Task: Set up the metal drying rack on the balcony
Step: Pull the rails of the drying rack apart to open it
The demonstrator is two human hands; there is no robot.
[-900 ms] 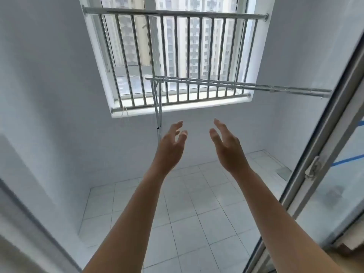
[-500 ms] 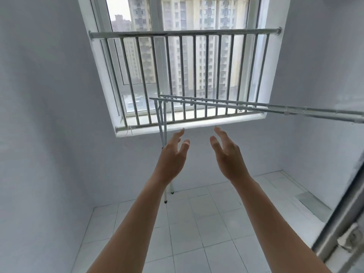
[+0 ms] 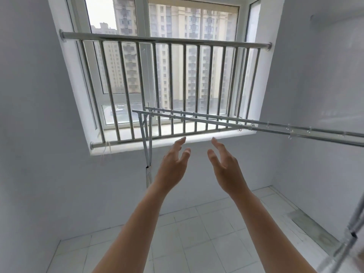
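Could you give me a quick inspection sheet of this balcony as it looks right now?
Surface: white tiled floor, bare where visible.
Job's things: metal drying rack stands unfolded, two long rails running right, crossed legs at its left end.
Clutter: nothing seen.
Hands: left hand and right hand both open, palms facing, below the rails, touching nothing.
Cables: nothing seen.
Surroundings: window guard rail with vertical bars, white walls, apartment blocks outside.
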